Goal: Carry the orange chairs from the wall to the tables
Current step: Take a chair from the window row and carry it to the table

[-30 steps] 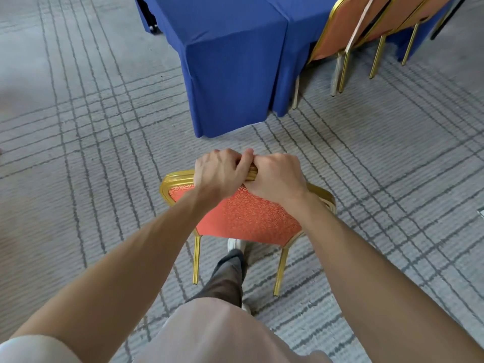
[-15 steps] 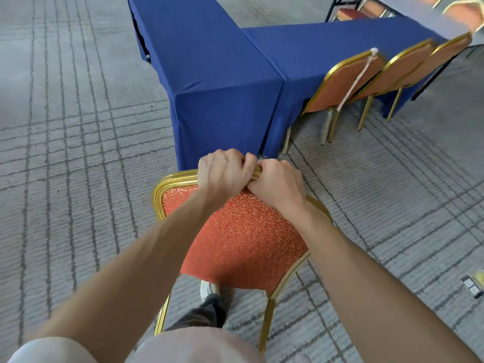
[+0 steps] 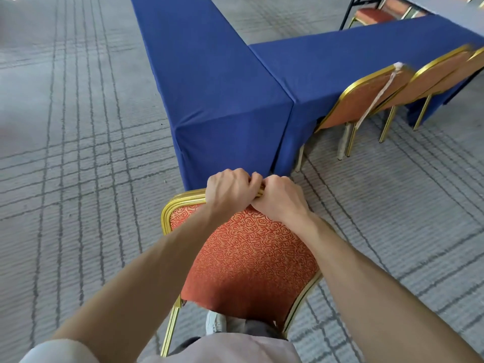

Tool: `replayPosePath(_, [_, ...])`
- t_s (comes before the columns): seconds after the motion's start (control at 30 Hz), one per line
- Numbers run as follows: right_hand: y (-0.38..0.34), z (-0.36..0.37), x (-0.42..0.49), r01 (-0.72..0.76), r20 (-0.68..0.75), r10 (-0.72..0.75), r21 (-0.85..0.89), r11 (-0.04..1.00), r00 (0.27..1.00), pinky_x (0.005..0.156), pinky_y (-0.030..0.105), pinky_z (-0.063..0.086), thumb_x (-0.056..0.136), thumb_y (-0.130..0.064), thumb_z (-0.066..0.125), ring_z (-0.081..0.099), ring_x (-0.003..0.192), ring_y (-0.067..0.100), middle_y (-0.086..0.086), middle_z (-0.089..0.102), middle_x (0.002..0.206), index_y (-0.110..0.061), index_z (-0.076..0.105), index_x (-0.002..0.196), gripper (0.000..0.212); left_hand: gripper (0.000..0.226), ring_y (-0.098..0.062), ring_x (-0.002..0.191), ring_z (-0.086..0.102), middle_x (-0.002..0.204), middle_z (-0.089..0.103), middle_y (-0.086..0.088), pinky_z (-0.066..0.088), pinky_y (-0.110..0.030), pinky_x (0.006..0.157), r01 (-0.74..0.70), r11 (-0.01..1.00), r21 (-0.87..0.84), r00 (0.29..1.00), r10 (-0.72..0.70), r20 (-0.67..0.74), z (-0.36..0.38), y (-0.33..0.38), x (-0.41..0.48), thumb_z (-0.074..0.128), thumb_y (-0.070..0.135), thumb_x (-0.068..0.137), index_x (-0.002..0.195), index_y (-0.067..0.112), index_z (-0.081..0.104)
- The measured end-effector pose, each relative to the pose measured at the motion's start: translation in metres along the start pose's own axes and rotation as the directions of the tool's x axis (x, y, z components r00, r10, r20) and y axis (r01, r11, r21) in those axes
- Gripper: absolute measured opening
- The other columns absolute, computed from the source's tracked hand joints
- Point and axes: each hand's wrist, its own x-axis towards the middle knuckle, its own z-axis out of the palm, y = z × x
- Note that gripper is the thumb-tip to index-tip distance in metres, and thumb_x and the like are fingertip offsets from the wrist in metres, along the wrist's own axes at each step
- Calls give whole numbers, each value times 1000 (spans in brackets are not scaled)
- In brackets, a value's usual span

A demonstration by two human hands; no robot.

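An orange patterned chair [image 3: 248, 263] with a gold frame is right in front of me, its back facing me. My left hand [image 3: 230, 191] and my right hand [image 3: 280, 197] grip the top rail of its back side by side, fingers curled over the gold edge. Just beyond the chair stands the corner of a table draped in blue cloth [image 3: 220, 82]. A second blue table [image 3: 348, 61] runs off to the right.
Three orange chairs [image 3: 364, 100] stand tucked against the right blue table; a white strap hangs on the nearest. Another orange chair [image 3: 374, 15] sits at the far top right. Grey lined carpet [image 3: 78, 153] spreads to the left. My shoe [image 3: 215, 322] shows under the chair.
The chair and I have come closer to the blue table's corner, and the view has tilted up, showing more tabletop. Both hands keep the same grip on the top rail.
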Motion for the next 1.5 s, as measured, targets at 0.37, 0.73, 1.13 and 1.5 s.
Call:
replayPosePath(0.37, [6, -35, 72, 257, -50, -260, -57, 965, 964, 58, 32, 40, 82, -49, 51, 61, 71, 27, -1, 66, 67, -19, 62, 69, 34, 54, -17, 43, 42, 45, 42, 0, 21, -31, 45, -114, 993, 33, 982, 118, -150, -18, 3, 53, 34, 37, 98, 52, 10, 41])
replayPosePath(0.73, [68, 2, 86, 453, -40, -478, -261, 853, 877, 47, 23, 28, 69, -35, 65, 54, 40, 24, -2, 56, 45, -21, 55, 53, 23, 51, -15, 36, 36, 41, 42, 1, 20, -26, 43, -34, 999, -33, 991, 29, -133, 48, 22, 45, 34, 35, 92, 46, 12, 41])
replayPosePath(1.13, [147, 12, 81, 545, 240, -499, -200, 814, 833, 61, 28, 41, 74, -56, 29, 59, 53, 19, -1, 63, 56, -22, 57, 62, 45, 50, -12, 33, 38, 43, 45, 6, 30, -26, 36, -161, 975, -153, 986, 153, -58, 116, 61, 34, 37, 32, 98, 50, 19, 39])
replayPosePath(1.5, [162, 37, 23, 597, 452, -472, -184, 781, 757, 71, 34, 52, 84, -47, 49, 63, 65, 23, 1, 68, 66, -20, 60, 68, 33, 48, -13, 37, 41, 47, 45, 9, 28, -25, 41, -155, 975, -160, 987, 147, -58, 155, 59, -33, 39, 36, 98, 54, 16, 43])
